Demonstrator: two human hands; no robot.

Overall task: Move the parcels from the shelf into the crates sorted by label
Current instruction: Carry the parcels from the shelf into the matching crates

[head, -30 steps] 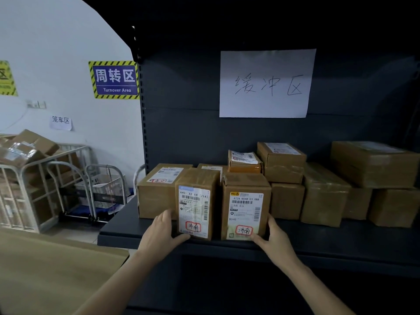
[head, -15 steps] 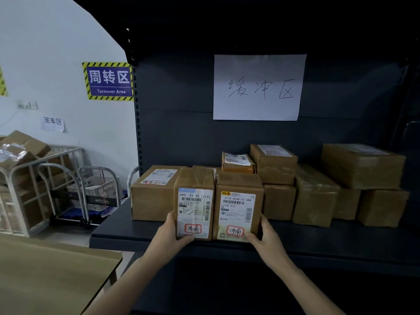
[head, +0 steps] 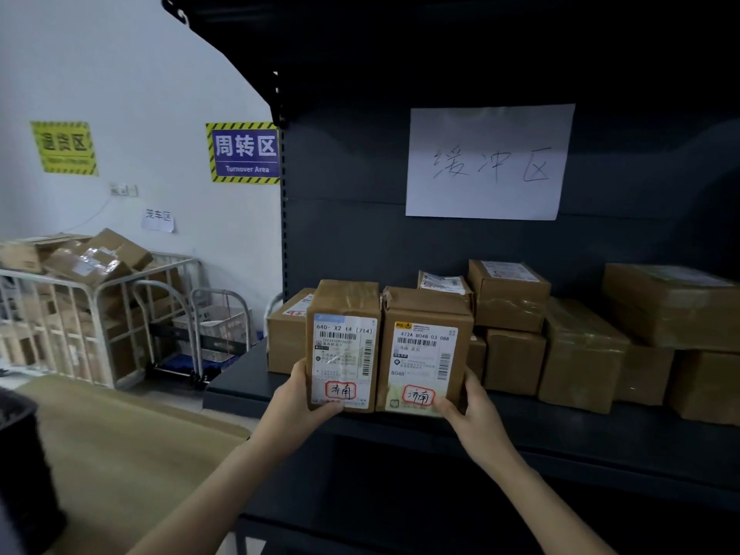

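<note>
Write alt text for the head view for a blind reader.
The left hand grips the left parcel and the right hand the right parcel, upright side by side at the front of a shelf; both labels bear red-circled handwriting. Other parcels sit behind, under a paper sign.

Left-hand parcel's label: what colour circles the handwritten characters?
Red, on the left-hand parcel, head view.

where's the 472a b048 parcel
Head view, centre: the 472A B048 parcel is gripped by the right hand at the shelf front, close beside the 640-X2 parcel in the left hand.
</note>
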